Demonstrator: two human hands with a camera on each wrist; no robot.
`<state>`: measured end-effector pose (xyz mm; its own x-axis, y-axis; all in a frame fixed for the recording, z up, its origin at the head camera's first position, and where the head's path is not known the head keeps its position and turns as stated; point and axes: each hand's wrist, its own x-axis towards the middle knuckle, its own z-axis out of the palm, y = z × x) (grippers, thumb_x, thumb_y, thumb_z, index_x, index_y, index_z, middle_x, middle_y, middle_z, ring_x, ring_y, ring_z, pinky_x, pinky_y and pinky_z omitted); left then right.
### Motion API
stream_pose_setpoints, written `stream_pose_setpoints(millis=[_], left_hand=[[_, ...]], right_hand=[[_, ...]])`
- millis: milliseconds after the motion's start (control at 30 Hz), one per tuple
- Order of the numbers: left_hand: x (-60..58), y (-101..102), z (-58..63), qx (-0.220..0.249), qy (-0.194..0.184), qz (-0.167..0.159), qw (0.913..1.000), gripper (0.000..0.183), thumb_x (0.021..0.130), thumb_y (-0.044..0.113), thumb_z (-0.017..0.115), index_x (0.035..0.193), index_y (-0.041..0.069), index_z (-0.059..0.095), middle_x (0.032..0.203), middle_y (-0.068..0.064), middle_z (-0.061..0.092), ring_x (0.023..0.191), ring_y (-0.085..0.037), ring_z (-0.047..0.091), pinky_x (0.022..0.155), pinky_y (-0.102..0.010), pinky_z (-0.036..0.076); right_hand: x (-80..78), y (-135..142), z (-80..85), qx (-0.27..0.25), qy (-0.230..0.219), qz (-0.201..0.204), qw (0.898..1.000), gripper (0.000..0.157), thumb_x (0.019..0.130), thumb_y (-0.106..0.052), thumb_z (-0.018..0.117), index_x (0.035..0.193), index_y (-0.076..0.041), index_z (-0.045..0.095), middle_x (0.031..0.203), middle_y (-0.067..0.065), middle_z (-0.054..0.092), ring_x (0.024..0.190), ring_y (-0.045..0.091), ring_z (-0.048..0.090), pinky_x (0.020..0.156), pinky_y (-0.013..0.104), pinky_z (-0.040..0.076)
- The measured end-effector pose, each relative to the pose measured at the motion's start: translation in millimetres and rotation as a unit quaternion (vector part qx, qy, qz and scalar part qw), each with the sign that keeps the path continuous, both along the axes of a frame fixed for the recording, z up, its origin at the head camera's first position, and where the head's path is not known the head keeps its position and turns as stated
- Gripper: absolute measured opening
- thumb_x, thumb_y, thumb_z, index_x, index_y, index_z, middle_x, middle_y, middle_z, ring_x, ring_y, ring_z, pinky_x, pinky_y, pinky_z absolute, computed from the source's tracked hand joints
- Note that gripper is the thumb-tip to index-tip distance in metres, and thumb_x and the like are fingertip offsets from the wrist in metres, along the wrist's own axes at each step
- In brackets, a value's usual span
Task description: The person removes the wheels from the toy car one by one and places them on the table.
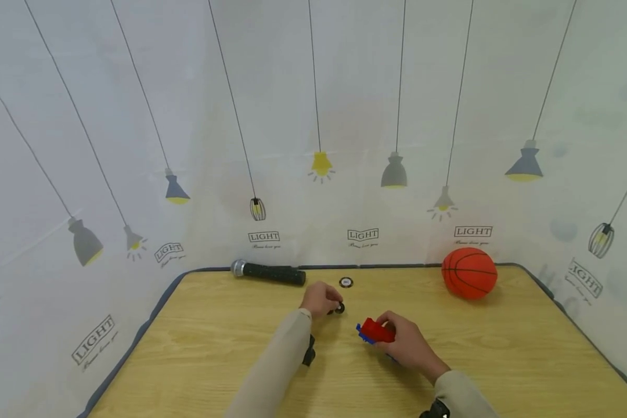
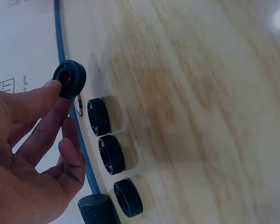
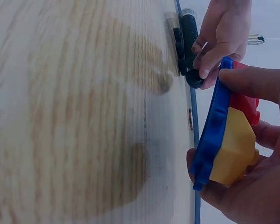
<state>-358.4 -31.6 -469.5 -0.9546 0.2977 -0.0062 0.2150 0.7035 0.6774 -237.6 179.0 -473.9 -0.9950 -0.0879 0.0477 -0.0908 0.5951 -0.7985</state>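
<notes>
My left hand pinches a small black toy wheel between thumb and fingers, above the wooden table. Three more black wheels stand in a row on the tabletop below that hand; the head view hides most of them behind it. With my right hand I grip a toy vehicle body that has a blue base, a red block and a yellow block. Thumb and fingers clasp it at its two ends. In the right wrist view its bare blue underside faces the table, and no wheels show on it.
A black microphone with a silver head lies along the back edge. Right of it is a round black-and-white chip. An orange ball with basketball lines sits at the back right. A lamp-printed curtain surrounds the table.
</notes>
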Motion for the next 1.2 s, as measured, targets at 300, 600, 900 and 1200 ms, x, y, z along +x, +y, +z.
stream_pose_setpoints(millis=[300, 600, 900, 1200], left_hand=[[-9.7, 8.1, -4.9, -0.043, 0.004, 0.007, 0.9991, 0.006, 0.084, 0.005, 0.078, 0.085, 0.011, 0.078, 0.085, -0.003, 0.076, 0.074, -0.013, 0.062, 0.069, -0.03, 0.054], [-13.6, 11.1, -6.8, -0.068, 0.012, 0.043, 0.9967, 0.007, 0.085, 0.007, 0.078, 0.083, 0.013, 0.079, 0.084, -0.001, 0.076, 0.077, -0.015, 0.063, 0.078, -0.036, 0.055], [-15.5, 9.7, -5.7, -0.082, 0.024, 0.047, 0.9952, 0.007, 0.087, 0.008, 0.076, 0.088, 0.014, 0.079, 0.09, -0.001, 0.077, 0.084, -0.018, 0.067, 0.081, -0.038, 0.056], [7.5, 4.3, 26.4, -0.033, 0.05, -0.11, 0.9922, 0.018, 0.095, -0.001, 0.061, 0.105, 0.004, 0.075, 0.098, -0.01, 0.078, 0.092, -0.024, 0.073, 0.081, -0.033, 0.059]], right_hand=[[3.7, -0.5, 2.5, -0.002, -0.001, -0.002, 1.0, 0.037, 0.078, -0.008, 0.083, 0.109, -0.008, 0.063, 0.102, 0.006, 0.069, 0.093, 0.017, 0.062, 0.085, 0.044, 0.055], [1.8, -2.6, 0.7, -0.004, -0.019, -0.003, 1.0, 0.038, 0.079, -0.01, 0.083, 0.111, -0.008, 0.063, 0.105, 0.005, 0.069, 0.095, 0.018, 0.062, 0.087, 0.045, 0.055], [1.5, -4.1, 0.4, -0.003, -0.014, 0.003, 1.0, 0.038, 0.078, -0.01, 0.084, 0.11, -0.009, 0.063, 0.104, 0.005, 0.07, 0.094, 0.017, 0.063, 0.086, 0.045, 0.055], [-3.4, 2.1, 1.2, 0.027, -0.01, 0.025, 0.999, 0.039, 0.078, -0.009, 0.085, 0.111, -0.012, 0.066, 0.104, 0.005, 0.069, 0.094, 0.017, 0.062, 0.089, 0.046, 0.055]])
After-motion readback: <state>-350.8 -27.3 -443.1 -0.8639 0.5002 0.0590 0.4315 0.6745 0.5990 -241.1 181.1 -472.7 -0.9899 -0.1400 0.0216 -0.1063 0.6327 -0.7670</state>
